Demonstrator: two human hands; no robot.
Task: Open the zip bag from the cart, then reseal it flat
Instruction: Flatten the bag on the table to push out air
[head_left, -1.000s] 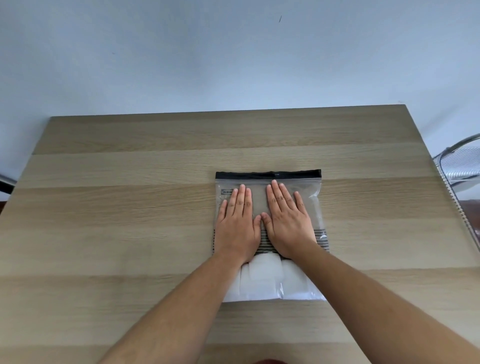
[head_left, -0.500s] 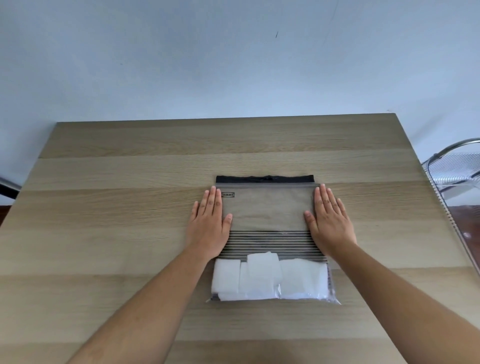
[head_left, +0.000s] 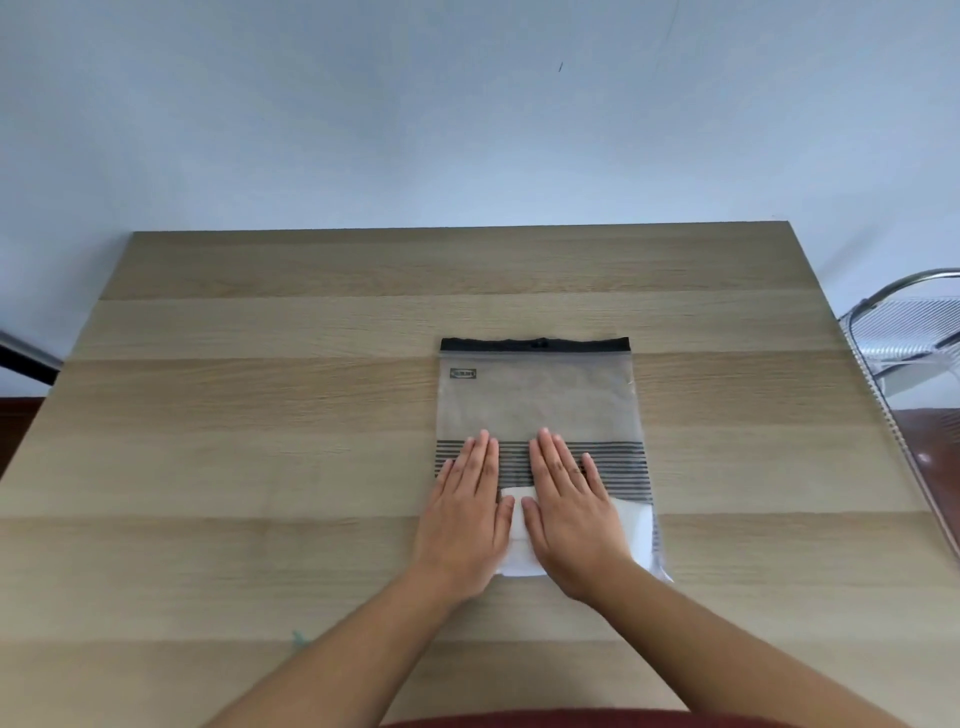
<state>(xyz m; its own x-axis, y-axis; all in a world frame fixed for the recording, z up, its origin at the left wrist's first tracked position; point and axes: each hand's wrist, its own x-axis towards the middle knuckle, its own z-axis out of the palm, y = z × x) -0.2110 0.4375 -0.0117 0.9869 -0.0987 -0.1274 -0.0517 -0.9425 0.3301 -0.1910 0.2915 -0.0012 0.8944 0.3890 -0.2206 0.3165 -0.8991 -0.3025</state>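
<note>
A clear zip bag (head_left: 537, 400) lies flat on the wooden table (head_left: 260, 441), its black zip strip (head_left: 535, 344) at the far end. Black stripes cross its middle, and white folded pieces (head_left: 519, 540) fill its near end. My left hand (head_left: 465, 512) and my right hand (head_left: 569, 512) rest palm down, side by side, on the bag's near half, fingers pointing away from me. They cover most of the white pieces. Neither hand grips anything.
A metal wire cart (head_left: 914, 364) stands off the table's right edge. A dark bar (head_left: 26, 358) shows at the far left. A pale wall rises behind the table's far edge.
Both hands have come in from the bag's left and right edges and now lie together on its near half. Earlier still they pressed the bag's upper middle. The camera has tilted slightly.
</note>
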